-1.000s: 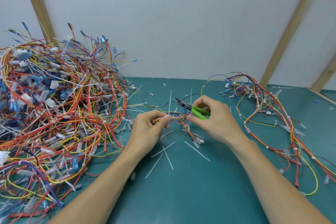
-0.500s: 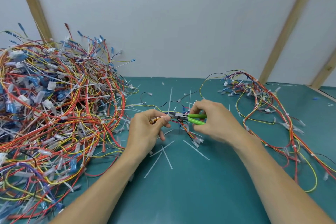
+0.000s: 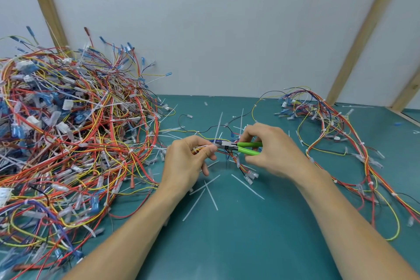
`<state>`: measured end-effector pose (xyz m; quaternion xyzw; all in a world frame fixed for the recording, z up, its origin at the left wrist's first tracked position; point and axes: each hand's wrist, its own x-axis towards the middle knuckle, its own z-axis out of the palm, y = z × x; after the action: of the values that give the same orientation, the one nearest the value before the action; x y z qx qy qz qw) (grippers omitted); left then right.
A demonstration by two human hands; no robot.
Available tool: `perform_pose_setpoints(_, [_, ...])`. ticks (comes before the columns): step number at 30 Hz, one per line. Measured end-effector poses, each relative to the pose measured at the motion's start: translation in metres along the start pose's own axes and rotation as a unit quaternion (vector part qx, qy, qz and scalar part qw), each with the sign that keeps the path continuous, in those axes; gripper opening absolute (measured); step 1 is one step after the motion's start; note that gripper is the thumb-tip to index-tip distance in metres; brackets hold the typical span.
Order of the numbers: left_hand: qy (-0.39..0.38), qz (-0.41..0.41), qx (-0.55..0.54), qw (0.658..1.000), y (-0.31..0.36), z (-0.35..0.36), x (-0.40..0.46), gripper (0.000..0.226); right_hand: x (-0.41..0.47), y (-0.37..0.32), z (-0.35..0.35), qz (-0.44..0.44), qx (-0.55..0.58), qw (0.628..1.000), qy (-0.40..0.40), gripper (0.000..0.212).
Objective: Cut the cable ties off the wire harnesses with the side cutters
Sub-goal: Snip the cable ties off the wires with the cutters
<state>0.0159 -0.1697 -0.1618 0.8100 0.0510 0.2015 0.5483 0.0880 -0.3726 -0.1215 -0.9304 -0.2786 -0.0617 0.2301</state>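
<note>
My left hand pinches a thin bundle of red, yellow and blue wires, the wire harness, between thumb and fingers above the green table. My right hand grips the green-handled side cutters. Their dark jaws point left and sit at the bundle right beside my left fingertips, where a small white piece shows. The harness trails down to clear connectors below my right hand. Whether the jaws are around a cable tie is too small to tell.
A big tangled pile of harnesses fills the left side. A smaller harness heap spreads along the right. Cut white cable ties lie scattered on the table in front of my hands. A white wall with wooden battens stands behind.
The cutters swung from pointing up-left to lying level, and their jaws moved left onto the wire bundle at my left fingertips. My left hand kept its pinch.
</note>
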Motion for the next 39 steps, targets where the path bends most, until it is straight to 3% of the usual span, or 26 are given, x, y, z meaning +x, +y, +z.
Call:
perform_pose_setpoints(32, [0.004, 0.04, 0.006, 0.999, -0.0047, 0.002, 0.0017, 0.013, 0.0015, 0.0006, 0.0005, -0.008, -0.01, 1.0, 0.021, 0.025])
perform_pose_setpoints(35, [0.005, 0.041, 0.001, 0.999, -0.0057, 0.0015, 0.0017, 0.014, 0.0027, 0.0026, 0.0011, -0.001, 0.024, 0.998, 0.051, 0.025])
perform_pose_setpoints(39, [0.007, 0.045, -0.011, 0.999, -0.0062, 0.0017, 0.003, 0.011, 0.0055, 0.0053, 0.0061, 0.032, 0.123, 0.98, 0.153, 0.019])
